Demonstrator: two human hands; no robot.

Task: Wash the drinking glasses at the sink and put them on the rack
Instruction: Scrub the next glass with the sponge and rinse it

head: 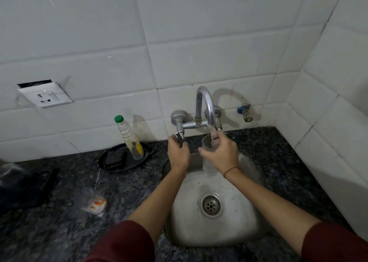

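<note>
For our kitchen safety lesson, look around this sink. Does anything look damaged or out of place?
Yes. The wall socket left of the tap sits askew, its plate pulled away from the tiles, with a dark gap showing above it.

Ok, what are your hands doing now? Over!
Left hand grips tap handle. Right hand holds glass under running tap. Second glass waits on counter. Nothing in the way.
</note>
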